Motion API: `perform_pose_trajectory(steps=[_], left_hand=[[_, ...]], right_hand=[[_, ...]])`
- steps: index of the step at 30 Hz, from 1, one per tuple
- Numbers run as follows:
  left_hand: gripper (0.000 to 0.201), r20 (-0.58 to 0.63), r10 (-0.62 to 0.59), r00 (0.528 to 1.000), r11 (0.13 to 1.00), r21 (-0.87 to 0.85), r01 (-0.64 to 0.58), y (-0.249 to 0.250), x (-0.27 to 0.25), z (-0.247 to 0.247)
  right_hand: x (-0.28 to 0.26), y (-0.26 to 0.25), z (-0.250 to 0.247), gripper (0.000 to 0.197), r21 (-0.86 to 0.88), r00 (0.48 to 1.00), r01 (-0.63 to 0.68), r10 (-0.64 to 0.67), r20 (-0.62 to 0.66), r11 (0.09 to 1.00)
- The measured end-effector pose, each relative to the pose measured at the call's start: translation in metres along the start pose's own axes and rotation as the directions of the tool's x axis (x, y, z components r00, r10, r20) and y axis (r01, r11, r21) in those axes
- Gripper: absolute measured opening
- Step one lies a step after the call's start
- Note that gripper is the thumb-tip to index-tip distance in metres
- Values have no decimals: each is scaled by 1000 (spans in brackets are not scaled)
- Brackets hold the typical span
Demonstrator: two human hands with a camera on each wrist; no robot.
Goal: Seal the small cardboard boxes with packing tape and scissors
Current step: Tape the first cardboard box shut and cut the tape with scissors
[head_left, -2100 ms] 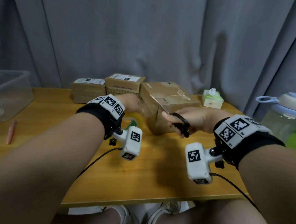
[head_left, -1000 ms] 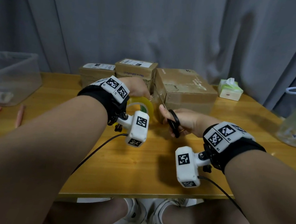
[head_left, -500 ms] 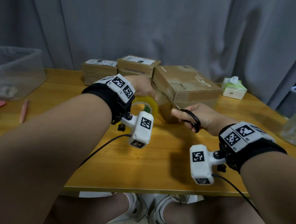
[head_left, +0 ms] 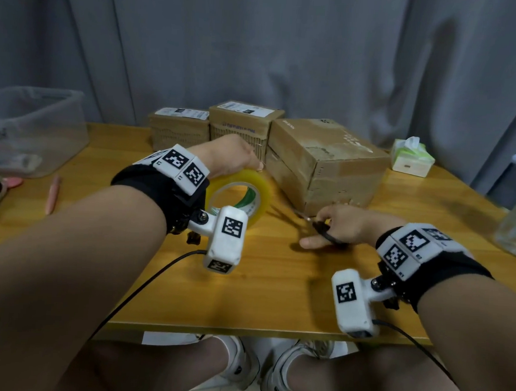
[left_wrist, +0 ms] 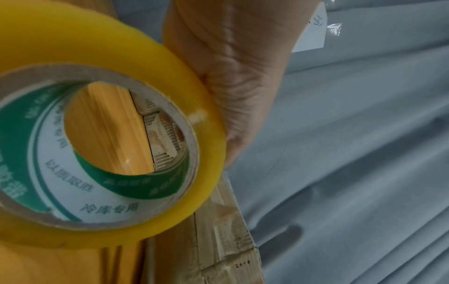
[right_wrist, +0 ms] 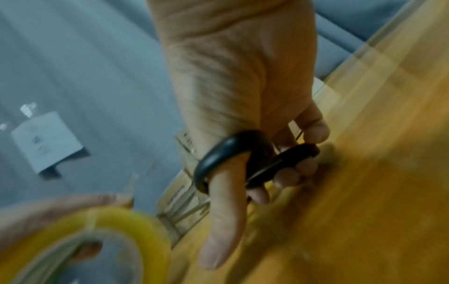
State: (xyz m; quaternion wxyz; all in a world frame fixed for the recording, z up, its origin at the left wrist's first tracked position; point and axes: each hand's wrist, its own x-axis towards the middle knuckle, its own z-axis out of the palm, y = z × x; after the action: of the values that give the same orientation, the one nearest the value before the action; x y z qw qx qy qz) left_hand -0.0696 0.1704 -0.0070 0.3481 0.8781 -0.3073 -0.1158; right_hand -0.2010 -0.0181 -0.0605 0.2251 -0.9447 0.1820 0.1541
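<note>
On the wooden worktop (head_left: 275, 287) the largest cardboard box (head_left: 322, 160) serves as the landmark, its near corner turned toward the person. Just left of that corner the left hand (head_left: 226, 157) curls over the top of a yellow tape roll (head_left: 238, 194), which stands on edge; the left wrist view shows the palm wrapped round the roll's outer rim, with the box's taped side edge just beyond the roll. At the foot of the box's near corner the right hand (head_left: 345, 225) holds black-handled scissors (head_left: 324, 229): the right wrist view shows the thumb through 1 loop and fingers curled through the other, loops close together, while the blades point toward the box's base. That view is blurred, so whether the blades touch the cardboard or any tape cannot be told. Behind and left of the big box, 2 smaller labelled boxes (head_left: 179, 130) (head_left: 243, 122) sit side by side against the grey curtain (head_left: 260, 44). To the right of the big box lies a green-and-white tissue pack (head_left: 411, 158); far to its left are a clear plastic bin (head_left: 31, 127) and a pink pen (head_left: 52, 195).
</note>
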Motion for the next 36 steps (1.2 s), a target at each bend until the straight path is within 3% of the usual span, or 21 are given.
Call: perform_pose_trajectory(steps=[2, 5, 8, 10, 11, 12, 14, 15, 16, 18, 19, 24, 30, 33, 36], left_hand=[[25, -11, -10, 1000, 1000, -12, 10, 0, -1, 0], [24, -13, -20, 1000, 1000, -14, 20, 1, -1, 1], [24, -4, -25, 1000, 1000, -11, 25, 2, 0, 1], [23, -6, -23, 1000, 1000, 2, 23, 3, 0, 1], [22, -9, -22, 1000, 1000, 3, 22, 3, 1, 1], [23, -10, -22, 1000, 1000, 4, 23, 4, 2, 1], [24, -4, -25, 1000, 1000, 6, 25, 4, 4, 0], [24, 0, -31, 1000, 1000, 3, 31, 4, 5, 0], [24, 5, -36, 999, 999, -2, 36, 4, 5, -1], [26, 20, -38, 999, 999, 9, 38, 5, 6, -2], [27, 24, -37, 999, 999, 27, 36, 4, 6, -2], [24, 18, -29, 999, 1000, -3, 29, -2, 9, -5], [22, 8, -32, 999, 998, -49, 32, -4, 7, -5], [18, 1, -29, 1000, 998, -58, 29, -7, 8, -4], [12, 4, -15, 1000, 995, -101, 15, -8, 7, -7]], right_hand=[[2, -6, 8, 61, -100, 999, -17, 13, -36, 995], [9, -19, 14, 57, -108, 997, 16, -24, -75, 994], [9, -33, 8, 43, -173, 994, 77, -90, -68, 982], [6, -42, -1, 31, -211, 975, 121, -155, -157, 970], [4, -46, -8, 27, -193, 941, 144, -195, -275, 970], [2, -51, -15, 28, -172, 874, 157, -218, -435, 972], [4, -60, -29, 32, -219, 643, 139, -256, -722, 966], [10, -62, -34, 37, -275, 578, 107, -285, -765, 955], [18, -63, -37, 46, -322, 603, 55, -289, -744, 945], [37, -60, -34, 62, -333, 739, -29, -204, -642, 942], [44, -57, -30, 64, -310, 775, -48, -160, -611, 950], [57, -48, -20, 53, -363, 731, -66, -202, -652, 930], [62, -47, -18, 68, -418, 726, -88, -229, -648, 904], [58, -42, -24, 50, -345, 711, 23, -258, -654, 938], [61, -41, -27, 45, -361, 742, 15, -252, -621, 933]])
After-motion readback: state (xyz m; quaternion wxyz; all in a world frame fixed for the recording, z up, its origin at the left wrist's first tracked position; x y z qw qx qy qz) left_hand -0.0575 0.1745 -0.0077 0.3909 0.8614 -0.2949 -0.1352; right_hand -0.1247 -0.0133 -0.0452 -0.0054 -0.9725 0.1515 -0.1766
